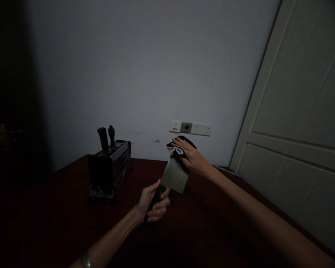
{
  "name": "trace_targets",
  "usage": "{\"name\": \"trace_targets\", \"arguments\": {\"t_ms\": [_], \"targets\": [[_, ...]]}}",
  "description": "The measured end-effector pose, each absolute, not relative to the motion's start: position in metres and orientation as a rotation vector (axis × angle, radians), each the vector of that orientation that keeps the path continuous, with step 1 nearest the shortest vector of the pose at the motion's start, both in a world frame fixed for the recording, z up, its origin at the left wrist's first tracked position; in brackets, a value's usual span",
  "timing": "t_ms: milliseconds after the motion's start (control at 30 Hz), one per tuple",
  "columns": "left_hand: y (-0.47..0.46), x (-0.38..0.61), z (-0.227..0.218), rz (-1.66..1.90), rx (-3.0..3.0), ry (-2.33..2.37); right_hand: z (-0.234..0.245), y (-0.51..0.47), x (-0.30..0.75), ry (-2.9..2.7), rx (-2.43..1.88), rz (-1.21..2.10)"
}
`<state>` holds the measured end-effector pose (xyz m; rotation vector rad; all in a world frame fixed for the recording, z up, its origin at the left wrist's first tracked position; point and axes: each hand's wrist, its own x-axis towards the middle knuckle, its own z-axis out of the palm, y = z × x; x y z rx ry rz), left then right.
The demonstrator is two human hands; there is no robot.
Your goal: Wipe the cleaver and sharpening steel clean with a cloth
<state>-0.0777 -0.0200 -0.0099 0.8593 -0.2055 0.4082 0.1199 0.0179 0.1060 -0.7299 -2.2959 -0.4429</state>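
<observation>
My left hand [155, 203] is wrapped round the black handle of a cleaver [175, 174], whose broad metal blade points up and away from me, tilted to the right. At the blade's far end, my right hand [190, 154] presses a black and white cloth [181, 145] against the metal. The fingers lie over the cloth, and the thumb is near the blade's face. Both hands are above the dark red table.
A dark knife block [109, 169] with two black handles sticking up stands on the table [72, 208] to the left. Behind is a pale wall with a row of sockets [195, 128]. A light panelled door [296, 130] rises on the right. The light is dim.
</observation>
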Motion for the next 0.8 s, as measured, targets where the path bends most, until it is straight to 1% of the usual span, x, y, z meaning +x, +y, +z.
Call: {"name": "trace_targets", "arguments": {"t_ms": [167, 500, 800], "targets": [[-0.02, -0.078, -0.01, 0.398, 0.869, -0.191, 0.115, 0.026, 0.126, -2.222, -0.779, -0.427], [-0.024, -0.075, -0.009, 0.362, 0.842, -0.21, 0.111, 0.017, 0.141, -2.218, -0.81, -0.439], [-0.021, -0.081, -0.006, 0.406, 0.824, -0.24, 0.106, 0.007, 0.16, -2.285, -0.782, -0.562]]}}
